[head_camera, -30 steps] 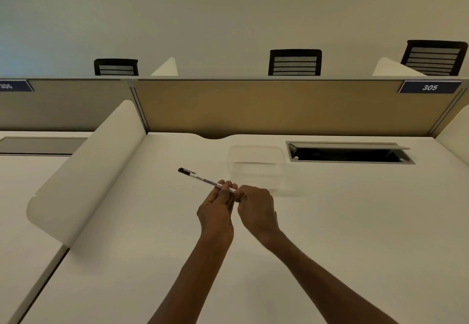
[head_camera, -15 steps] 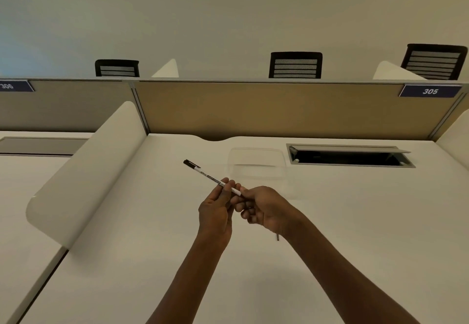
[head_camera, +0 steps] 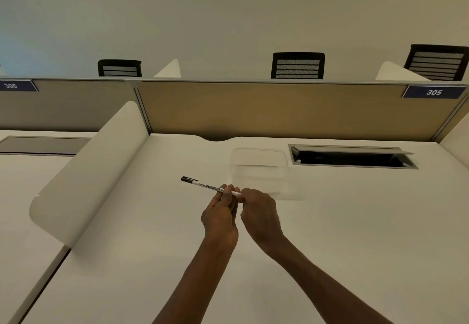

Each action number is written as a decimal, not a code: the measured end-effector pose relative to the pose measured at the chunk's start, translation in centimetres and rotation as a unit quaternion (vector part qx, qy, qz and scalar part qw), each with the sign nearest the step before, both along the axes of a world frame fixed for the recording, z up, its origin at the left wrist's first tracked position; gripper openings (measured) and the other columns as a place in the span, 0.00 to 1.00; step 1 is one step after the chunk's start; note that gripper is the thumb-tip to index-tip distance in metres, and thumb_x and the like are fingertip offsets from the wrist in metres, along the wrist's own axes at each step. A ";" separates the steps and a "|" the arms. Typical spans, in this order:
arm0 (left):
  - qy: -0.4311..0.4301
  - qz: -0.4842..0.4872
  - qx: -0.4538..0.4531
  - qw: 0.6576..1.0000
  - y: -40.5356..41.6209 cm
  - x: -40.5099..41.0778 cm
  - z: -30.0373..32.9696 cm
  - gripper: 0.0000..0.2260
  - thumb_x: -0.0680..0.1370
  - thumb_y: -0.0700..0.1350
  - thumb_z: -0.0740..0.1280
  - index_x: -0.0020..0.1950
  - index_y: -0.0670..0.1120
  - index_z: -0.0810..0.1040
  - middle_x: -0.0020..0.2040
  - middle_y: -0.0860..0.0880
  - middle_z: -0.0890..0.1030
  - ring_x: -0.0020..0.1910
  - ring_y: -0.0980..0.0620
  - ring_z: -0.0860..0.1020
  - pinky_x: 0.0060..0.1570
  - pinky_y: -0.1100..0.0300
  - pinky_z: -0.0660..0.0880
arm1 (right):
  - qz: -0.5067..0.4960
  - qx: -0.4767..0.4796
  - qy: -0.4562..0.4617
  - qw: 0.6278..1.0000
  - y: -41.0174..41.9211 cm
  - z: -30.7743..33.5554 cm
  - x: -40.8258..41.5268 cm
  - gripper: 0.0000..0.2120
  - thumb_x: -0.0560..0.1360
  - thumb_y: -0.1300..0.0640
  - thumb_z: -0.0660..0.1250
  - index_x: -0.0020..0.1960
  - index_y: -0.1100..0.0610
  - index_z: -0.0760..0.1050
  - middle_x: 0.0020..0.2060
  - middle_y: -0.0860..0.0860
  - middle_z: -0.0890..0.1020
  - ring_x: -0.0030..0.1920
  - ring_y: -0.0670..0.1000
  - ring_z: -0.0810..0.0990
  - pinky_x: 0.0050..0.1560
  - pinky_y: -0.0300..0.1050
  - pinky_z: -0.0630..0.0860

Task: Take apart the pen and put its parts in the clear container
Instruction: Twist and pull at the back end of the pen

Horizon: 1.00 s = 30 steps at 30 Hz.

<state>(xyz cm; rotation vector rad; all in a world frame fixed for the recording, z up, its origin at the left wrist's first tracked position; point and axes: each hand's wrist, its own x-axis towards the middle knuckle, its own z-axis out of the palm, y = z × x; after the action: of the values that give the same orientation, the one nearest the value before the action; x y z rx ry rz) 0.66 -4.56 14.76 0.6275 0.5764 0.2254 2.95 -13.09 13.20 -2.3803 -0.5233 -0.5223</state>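
A white pen [head_camera: 203, 184] with a black cap on its far left end and a black label band is held above the desk, pointing left and away. My left hand [head_camera: 222, 212] pinches its barrel near the right end. My right hand [head_camera: 258, 213] grips the very right tip of the pen, fingers curled round it. The clear container [head_camera: 258, 168] stands on the desk just beyond and right of both hands; nothing shows inside it.
The white desk [head_camera: 355, 222] has an open cable hatch [head_camera: 352, 158] at the back right. A curved white divider [head_camera: 88, 176] borders the left side, and a tan partition [head_camera: 279, 110] closes the back. Black chairs stand behind it.
My right hand has rolled back over the pen's right end, knuckles up again. The pen's capped end has dipped and swung slightly lower.
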 end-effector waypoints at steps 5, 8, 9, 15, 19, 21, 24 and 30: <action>-0.002 -0.029 -0.003 1.000 0.1 -0.1 0.1 0.08 0.77 0.37 0.68 0.55 0.39 0.81 0.47 0.41 0.85 0.46 0.47 0.84 0.53 0.54 0.79 | 0.003 -0.060 -0.073 0.995 -0.8 -0.3 0.0 0.07 0.76 0.65 0.66 0.39 0.61 0.78 0.30 0.55 0.80 0.29 0.52 0.76 0.31 0.43 0.72; -0.034 -0.059 0.039 0.997 1.0 0.0 0.0 0.08 0.78 0.37 0.66 0.56 0.40 0.80 0.46 0.44 0.86 0.46 0.49 0.85 0.51 0.56 0.80 | 0.054 0.125 0.249 0.959 -1.0 1.7 0.6 0.16 0.80 0.55 0.60 0.39 0.60 0.79 0.29 0.53 0.82 0.28 0.48 0.76 0.30 0.41 0.71; -0.046 -0.071 0.054 0.995 1.3 0.1 0.0 0.08 0.78 0.37 0.65 0.56 0.41 0.81 0.46 0.44 0.86 0.45 0.50 0.85 0.49 0.57 0.81 | 0.070 0.204 0.352 0.911 -1.2 2.5 0.8 0.18 0.81 0.52 0.60 0.39 0.59 0.80 0.29 0.52 0.82 0.26 0.48 0.75 0.28 0.40 0.70; -0.083 -0.104 0.107 0.985 1.9 0.0 0.0 0.09 0.78 0.38 0.65 0.57 0.41 0.81 0.47 0.43 0.86 0.47 0.49 0.84 0.46 0.59 0.81 | 0.133 0.327 0.583 0.732 -2.8 4.4 1.6 0.18 0.82 0.51 0.59 0.43 0.60 0.82 0.33 0.52 0.80 0.29 0.46 0.74 0.30 0.36 0.71; -0.056 -0.061 0.107 0.991 1.2 -0.2 -0.4 0.09 0.76 0.37 0.67 0.56 0.41 0.81 0.47 0.44 0.86 0.49 0.49 0.85 0.51 0.57 0.81 | 0.056 0.296 0.453 0.839 -1.2 3.2 0.6 0.16 0.81 0.56 0.61 0.39 0.59 0.80 0.28 0.50 0.78 0.28 0.47 0.72 0.29 0.36 0.69; -0.035 -0.035 0.090 0.995 0.8 -0.1 -0.4 0.10 0.76 0.36 0.69 0.56 0.40 0.81 0.45 0.44 0.86 0.47 0.49 0.85 0.52 0.56 0.81 | 0.008 0.196 0.337 0.921 -0.3 2.4 0.3 0.13 0.78 0.61 0.62 0.37 0.58 0.80 0.28 0.50 0.79 0.29 0.48 0.73 0.31 0.38 0.69; -0.017 -0.014 0.045 0.999 0.7 -0.2 -0.3 0.09 0.75 0.35 0.70 0.55 0.39 0.81 0.43 0.44 0.86 0.44 0.49 0.85 0.54 0.55 0.80 | -0.034 0.037 0.122 0.991 0.3 1.1 -0.3 0.11 0.76 0.65 0.63 0.37 0.59 0.80 0.30 0.52 0.82 0.29 0.48 0.71 0.29 0.33 0.60; -0.014 -0.040 0.010 0.999 1.0 -0.2 -0.1 0.08 0.76 0.36 0.68 0.54 0.38 0.81 0.47 0.40 0.84 0.45 0.47 0.84 0.55 0.53 0.78 | -0.013 -0.036 0.008 0.999 -0.1 0.1 -0.6 0.09 0.78 0.64 0.63 0.40 0.60 0.78 0.31 0.54 0.81 0.29 0.50 0.72 0.33 0.40 0.66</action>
<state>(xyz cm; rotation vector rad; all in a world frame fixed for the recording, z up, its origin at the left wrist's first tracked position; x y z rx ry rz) 0.50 -3.53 14.66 0.6636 0.5211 0.1643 2.32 -13.23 13.26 -2.4612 -0.5112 -0.5028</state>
